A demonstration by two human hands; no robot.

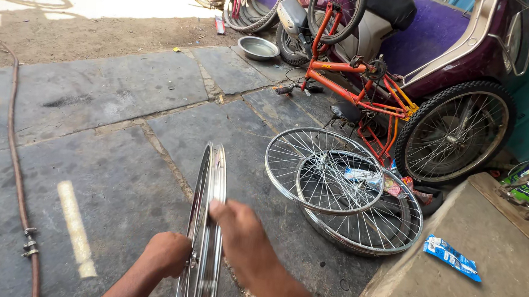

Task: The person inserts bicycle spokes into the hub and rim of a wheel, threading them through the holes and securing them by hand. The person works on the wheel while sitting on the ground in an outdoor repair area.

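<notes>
A chrome bicycle wheel rim (210,182) stands upright on its edge in front of me, seen almost edge-on. My left hand (167,253) is closed around the rim's left side near the hub. My right hand (240,230) rests flat against the rim's right edge, fingers touching the metal. Its spokes are barely visible from this angle.
Three spoked wheels (336,181) lie stacked on the stone floor to the right. An upturned orange bicycle frame (359,81) and a purple rickshaw with a wheel (455,131) stand behind. A hose (16,150) runs on the left. A blue packet (452,257) lies on a raised slab.
</notes>
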